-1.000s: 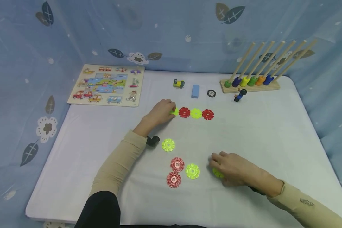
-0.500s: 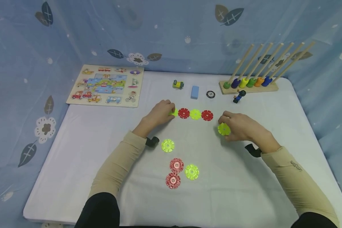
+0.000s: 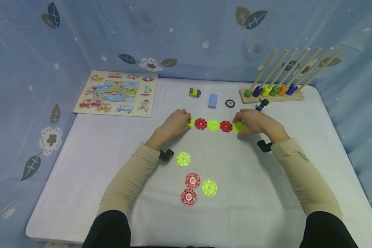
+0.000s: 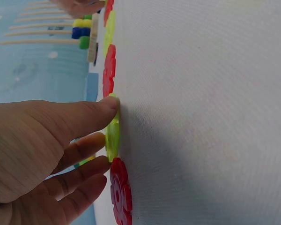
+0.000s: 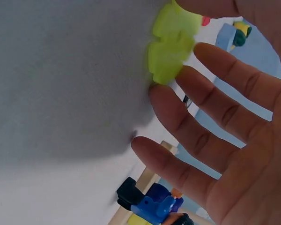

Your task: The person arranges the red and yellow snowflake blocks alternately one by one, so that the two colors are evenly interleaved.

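Red and yellow-green notched plastic discs form a row across the table. My left hand (image 3: 175,123) pinches a yellow-green disc (image 4: 113,136) in this row between thumb and fingers. A red disc (image 4: 120,192) beyond it shows in the left wrist view, but my hand hides it in the head view. At the right end, my right hand (image 3: 253,121) holds another yellow-green disc (image 3: 239,127) by its edges, beside a red disc (image 3: 226,126). Between the hands also lie a yellow-green disc (image 3: 213,125) and a red disc (image 3: 200,124).
Nearer me lie two loose yellow-green discs (image 3: 183,159) and two red discs (image 3: 188,197). Behind the row are a toy train (image 3: 194,92), blue block (image 3: 213,101), black wheel (image 3: 230,103) and toy figure (image 3: 261,104). A puzzle board (image 3: 116,93) and peg rack (image 3: 272,99) stand farther back.
My right hand has carried a yellow-green disc from the near right of the table up to the right end of the row. The left hand has kept its place.
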Tool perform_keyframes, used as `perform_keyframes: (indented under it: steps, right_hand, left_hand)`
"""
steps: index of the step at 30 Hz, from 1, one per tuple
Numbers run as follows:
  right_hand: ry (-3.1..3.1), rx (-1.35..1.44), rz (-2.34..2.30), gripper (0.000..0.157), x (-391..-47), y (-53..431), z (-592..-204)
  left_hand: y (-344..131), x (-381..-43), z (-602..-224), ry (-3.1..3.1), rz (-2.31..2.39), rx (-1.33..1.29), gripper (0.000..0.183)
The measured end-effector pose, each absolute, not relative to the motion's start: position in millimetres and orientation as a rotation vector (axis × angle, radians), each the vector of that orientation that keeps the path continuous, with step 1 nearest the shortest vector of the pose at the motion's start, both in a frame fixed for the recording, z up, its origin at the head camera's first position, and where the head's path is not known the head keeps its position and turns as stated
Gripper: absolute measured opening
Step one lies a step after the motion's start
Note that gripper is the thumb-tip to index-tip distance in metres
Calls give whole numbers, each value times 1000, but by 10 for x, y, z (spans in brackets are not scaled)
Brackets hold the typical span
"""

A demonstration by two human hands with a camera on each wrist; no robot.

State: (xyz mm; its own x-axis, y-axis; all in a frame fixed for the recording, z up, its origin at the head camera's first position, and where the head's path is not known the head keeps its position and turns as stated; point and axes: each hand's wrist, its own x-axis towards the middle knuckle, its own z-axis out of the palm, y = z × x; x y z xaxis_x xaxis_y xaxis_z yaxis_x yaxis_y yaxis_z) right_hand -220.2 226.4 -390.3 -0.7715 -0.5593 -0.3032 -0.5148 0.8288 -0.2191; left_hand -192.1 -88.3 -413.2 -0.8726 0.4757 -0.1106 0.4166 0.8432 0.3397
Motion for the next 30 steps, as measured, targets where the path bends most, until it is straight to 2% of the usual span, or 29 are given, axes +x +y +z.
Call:
perform_keyframes:
  steps: [16,22,30]
  right_hand:
    - [2695,-801,-121,50,-2134,2226,-3862]
    - [2672,-954,-113,44,-1874,1978,-3738]
    - [2579,-1308,-136,39,-1371,1553,-3824]
  left_hand:
    - [-880,-1933,-4148,2840,435,711,24]
    - [-889,-1936,-4135,2834,437,716,25]
    - [-881,-1934,-4119,2835,420,717,25]
